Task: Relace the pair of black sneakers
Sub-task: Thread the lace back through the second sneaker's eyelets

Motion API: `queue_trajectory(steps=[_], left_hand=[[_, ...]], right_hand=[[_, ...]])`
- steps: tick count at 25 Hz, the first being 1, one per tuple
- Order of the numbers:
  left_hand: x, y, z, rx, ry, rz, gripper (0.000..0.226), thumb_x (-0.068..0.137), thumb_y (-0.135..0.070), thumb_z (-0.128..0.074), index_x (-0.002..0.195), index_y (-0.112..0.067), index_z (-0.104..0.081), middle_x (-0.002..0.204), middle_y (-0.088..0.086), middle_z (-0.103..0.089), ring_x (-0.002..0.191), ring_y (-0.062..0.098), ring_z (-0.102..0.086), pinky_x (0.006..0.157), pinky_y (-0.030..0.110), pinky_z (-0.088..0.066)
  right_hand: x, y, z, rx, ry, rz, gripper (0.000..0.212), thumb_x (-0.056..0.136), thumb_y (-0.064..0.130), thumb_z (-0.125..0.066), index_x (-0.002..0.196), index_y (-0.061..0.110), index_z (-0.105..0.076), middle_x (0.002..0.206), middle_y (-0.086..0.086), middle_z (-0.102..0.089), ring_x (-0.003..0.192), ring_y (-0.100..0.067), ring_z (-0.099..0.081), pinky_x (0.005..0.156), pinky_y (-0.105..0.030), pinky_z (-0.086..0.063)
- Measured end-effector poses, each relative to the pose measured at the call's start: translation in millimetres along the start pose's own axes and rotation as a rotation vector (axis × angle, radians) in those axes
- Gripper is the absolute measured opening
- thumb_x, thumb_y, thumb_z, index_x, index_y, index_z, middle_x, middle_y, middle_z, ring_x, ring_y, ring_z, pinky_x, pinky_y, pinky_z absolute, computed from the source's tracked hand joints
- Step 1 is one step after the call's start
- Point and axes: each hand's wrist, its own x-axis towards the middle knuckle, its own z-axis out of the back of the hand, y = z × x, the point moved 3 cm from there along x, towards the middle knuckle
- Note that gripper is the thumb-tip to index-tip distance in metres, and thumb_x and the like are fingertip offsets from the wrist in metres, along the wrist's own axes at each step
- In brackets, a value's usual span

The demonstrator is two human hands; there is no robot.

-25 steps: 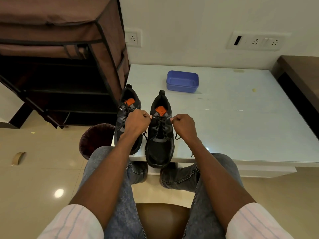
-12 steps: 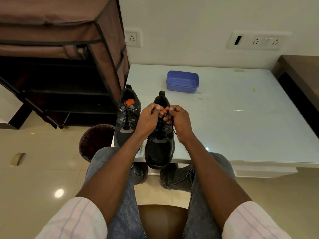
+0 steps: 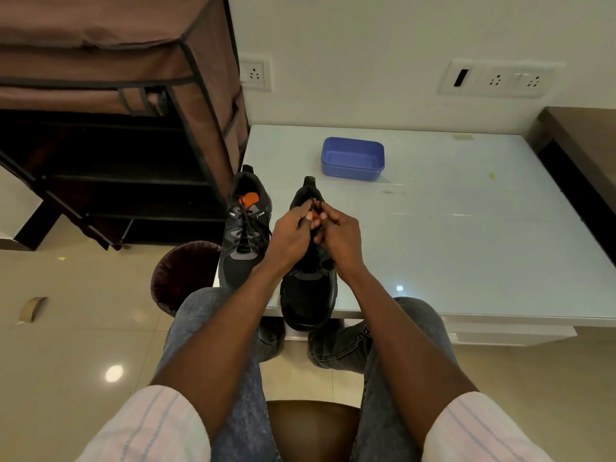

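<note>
Two black sneakers stand side by side at the near left corner of the white table, toes toward the seated person, which puts the eyelets within reach of both hands. The left sneaker is fully laced and untouched. The right sneaker, its toe overhanging the near edge, is the one in work. The left hand and right hand meet over its tongue, fingers curled and pinching the black lace near the top eyelets, apparently forming the knot. One blue plastic container sits farther back, well apart. One dark waste bin stands on the floor, left.
</note>
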Motion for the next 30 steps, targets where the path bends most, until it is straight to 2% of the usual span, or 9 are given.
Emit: queue_trajectory(steps=[3,6,10,13,16,19,21,26,30], left_hand=[[-0.4,3.4,-3.4,-0.001,0.044,0.006,0.042,0.106,-0.012,-0.040,0.148,-0.012,-0.044,0.124,0.001,-0.061,0.113,0.012,-0.058,0.093,0.015,-0.044],[-2.6,3.5,0.0,-0.014,-0.002,-0.004,0.039,0.104,-0.013,-0.046,0.143,-0.014,-0.052,0.124,-0.005,-0.064,0.108,0.003,-0.062,0.088,0.006,-0.045],[-6.7,-0.7,3.0,-0.139,-0.099,0.028,0.019,0.100,-0.014,-0.058,0.116,-0.006,-0.053,0.093,0.004,-0.075,0.080,0.013,-0.071,0.076,0.022,-0.056],[-7.8,-5.1,7.3,-0.232,-0.143,0.071,0.016,0.097,-0.016,-0.063,0.106,-0.009,-0.052,0.088,0.004,-0.076,0.080,0.013,-0.072,0.073,0.021,-0.053],[-7.1,-6.1,7.7,-0.396,-0.093,0.148,0.008,0.095,-0.008,-0.064,0.098,-0.001,-0.065,0.085,0.013,-0.074,0.073,0.023,-0.067,0.069,0.025,-0.057],[-3.8,3.2,6.8,-0.488,-0.029,0.250,0.012,0.090,-0.009,-0.070,0.096,0.000,-0.075,0.088,0.017,-0.073,0.076,0.024,-0.066,0.089,0.042,-0.057],[-5.6,0.8,6.4,-0.516,0.003,0.295,0.008,0.088,-0.006,-0.072,0.093,-0.001,-0.075,0.082,0.013,-0.073,0.076,0.023,-0.065,0.086,0.038,-0.057],[-9.5,-10.1,12.3,-0.631,-0.068,0.431,0.023,0.088,-0.002,-0.071,0.106,-0.005,-0.058,0.073,0.003,-0.072,0.058,0.007,-0.068,0.048,0.012,-0.049],[-7.9,-7.8,13.5,-0.583,0.020,0.446,0.022,0.089,-0.004,-0.069,0.110,-0.002,-0.068,0.071,0.004,-0.070,0.058,0.004,-0.068,0.047,0.011,-0.048]], right_hand=[[-0.7,1.6,-2.3,-0.039,0.054,-0.012,0.060,0.091,-0.003,-0.043,0.138,0.033,-0.054,0.072,-0.004,-0.066,0.062,-0.015,-0.055,0.063,-0.026,-0.048],[-1.5,2.4,-3.3,-0.080,0.077,-0.014,0.061,0.095,0.001,-0.041,0.143,0.038,-0.047,0.070,0.003,-0.063,0.059,-0.013,-0.052,0.056,-0.022,-0.045],[1.5,0.5,-5.1,-0.103,0.097,0.006,0.055,0.099,0.009,-0.041,0.145,0.037,-0.043,0.071,0.006,-0.060,0.058,-0.009,-0.050,0.055,-0.019,-0.043],[0.7,-0.6,-2.9,-0.102,0.002,0.052,0.034,0.096,0.007,-0.047,0.127,0.018,-0.053,0.075,0.001,-0.062,0.059,-0.006,-0.056,0.060,-0.020,-0.046],[0.3,-3.7,0.8,0.001,-0.066,-0.011,0.018,0.094,0.009,-0.055,0.109,0.008,-0.047,0.070,-0.004,-0.067,0.060,-0.008,-0.063,0.062,-0.023,-0.051],[2.3,-4.7,1.1,0.132,-0.046,-0.045,0.009,0.092,0.005,-0.059,0.100,0.005,-0.062,0.073,-0.007,-0.071,0.062,-0.013,-0.066,0.064,-0.024,-0.056],[0.5,-5.3,0.9,0.219,-0.035,-0.085,0.010,0.090,0.003,-0.061,0.095,0.005,-0.069,0.074,-0.008,-0.070,0.063,-0.014,-0.064,0.065,-0.022,-0.056],[0.6,-8.0,-1.3,0.297,0.082,-0.106,0.017,0.091,-0.003,-0.060,0.095,0.006,-0.073,0.078,-0.009,-0.069,0.067,-0.013,-0.060,0.068,-0.021,-0.053],[2.7,-7.0,4.1,0.180,0.132,-0.113,0.016,0.089,-0.001,-0.063,0.097,0.007,-0.074,0.073,-0.007,-0.067,0.063,-0.011,-0.058,0.064,-0.022,-0.049]])
